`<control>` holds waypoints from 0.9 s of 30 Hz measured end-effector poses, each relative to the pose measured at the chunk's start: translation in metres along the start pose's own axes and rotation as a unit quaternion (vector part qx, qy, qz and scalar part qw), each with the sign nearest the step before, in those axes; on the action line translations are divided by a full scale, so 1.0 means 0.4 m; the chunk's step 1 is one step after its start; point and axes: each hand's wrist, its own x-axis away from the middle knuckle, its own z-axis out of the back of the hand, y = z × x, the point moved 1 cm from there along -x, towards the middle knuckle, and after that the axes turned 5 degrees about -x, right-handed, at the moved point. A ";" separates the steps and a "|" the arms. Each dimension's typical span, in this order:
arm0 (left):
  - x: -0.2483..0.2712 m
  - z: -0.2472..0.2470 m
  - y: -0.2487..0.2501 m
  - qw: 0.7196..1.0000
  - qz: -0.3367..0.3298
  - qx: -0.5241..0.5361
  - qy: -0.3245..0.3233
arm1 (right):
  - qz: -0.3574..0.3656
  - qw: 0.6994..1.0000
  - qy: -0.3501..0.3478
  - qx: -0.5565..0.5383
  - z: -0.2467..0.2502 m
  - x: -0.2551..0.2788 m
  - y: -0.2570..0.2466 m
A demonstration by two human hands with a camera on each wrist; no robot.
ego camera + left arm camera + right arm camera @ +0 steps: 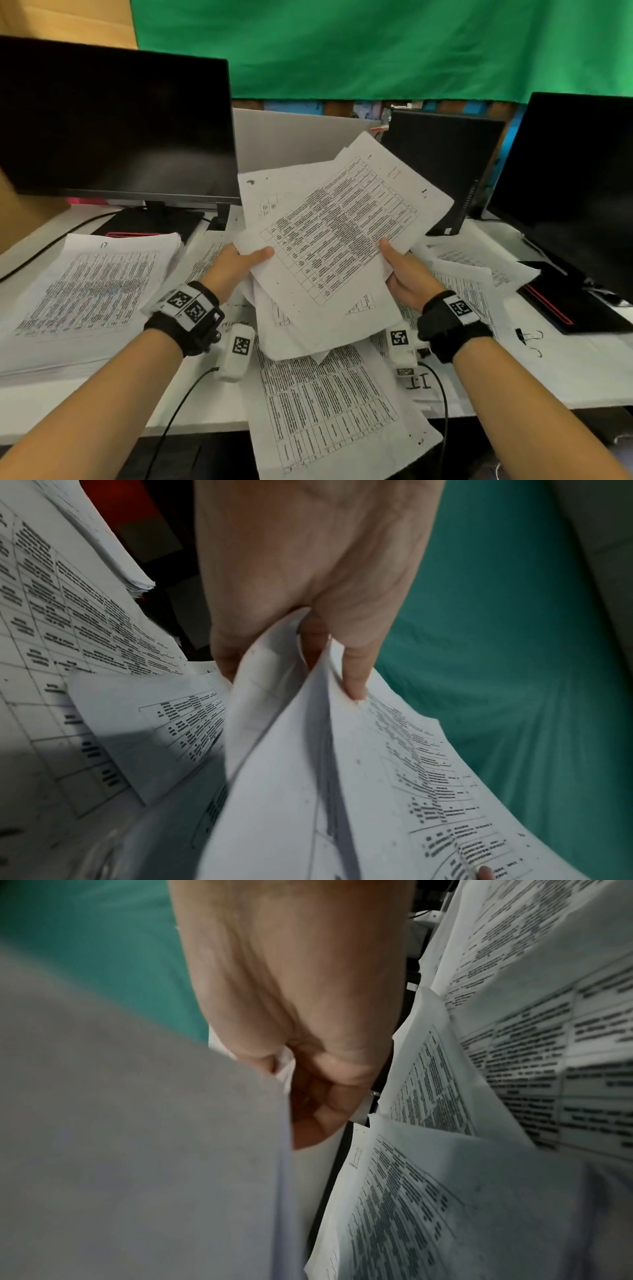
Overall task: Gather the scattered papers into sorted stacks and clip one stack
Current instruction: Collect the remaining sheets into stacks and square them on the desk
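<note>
One stack [92,294] lies done; both the left hand [236,263] and right hand [407,277] pinch an uneven bundle [335,233] (loose sheets [329,407] remain); the clip [529,337] lies untouched.

Green backdrop cloth [376,48] behind, white desk [41,246], two dark monitors [113,126], possibly cardboard wall at left

The print on the held sheaf of papers [329,240] is too small and soft to read. Its sheets hide the fingers of the left hand [236,263] and of the right hand [407,274]; only the thumbs lie on top. The sheaf also covers part of the loose sheets [329,404] on the counter [205,414]. In the right wrist view a blurred grey sheet [137,1137] fills the lower left. The binder clip [529,337] is too small for detail.
</note>
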 end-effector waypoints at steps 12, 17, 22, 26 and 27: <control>-0.028 0.018 0.005 0.977 0.116 0.048 0.173 | -0.119 0.975 -0.135 0.127 -0.035 0.031 0.067; -0.006 0.041 -0.015 0.974 0.113 -0.104 0.169 | -0.082 0.991 -0.017 0.100 -0.017 0.001 0.072; -0.006 0.084 -0.025 0.972 0.110 -0.155 0.135 | -0.094 0.987 0.064 0.110 -0.024 -0.029 0.048; -0.011 0.099 -0.024 0.979 0.124 -0.079 0.144 | -0.217 0.928 -0.065 0.296 -0.084 0.004 0.046; -0.002 0.106 -0.018 0.971 0.115 -0.156 0.139 | -0.211 0.902 -0.089 0.367 -0.100 0.016 0.052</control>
